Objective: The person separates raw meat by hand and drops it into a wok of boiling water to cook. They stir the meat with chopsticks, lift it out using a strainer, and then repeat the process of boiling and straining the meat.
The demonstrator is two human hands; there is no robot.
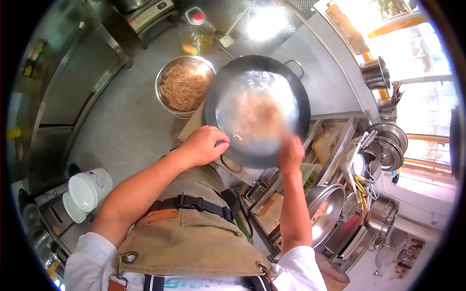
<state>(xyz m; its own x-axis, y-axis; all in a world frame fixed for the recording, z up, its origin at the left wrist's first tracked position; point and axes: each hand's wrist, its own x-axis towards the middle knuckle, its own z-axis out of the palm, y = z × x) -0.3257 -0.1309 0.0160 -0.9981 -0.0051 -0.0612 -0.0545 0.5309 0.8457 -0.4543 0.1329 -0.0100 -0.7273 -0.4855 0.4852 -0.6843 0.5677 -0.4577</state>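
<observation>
A large dark wok (302,104) stands in front of me with whitish, steaming liquid in it and a blurred pale-brown mass (257,114) in the middle. My left hand (208,143) is by the near left rim, its fingers curled closed with nothing visible in them. Over the near right rim, my right hand (291,153) is closed and smeared by motion. Whatever it grips is lost in blur and steam. Left of the wok, a metal bowl (160,97) holds a heap of pale-brown strips (183,87).
Behind the bowl stands an oil jug (198,36) with a red cap. White buckets (90,186) are at lower left. On the right are an open-framed rack (318,140), a large metal bowl (335,203), hanging pot lids (388,150) and bright windows.
</observation>
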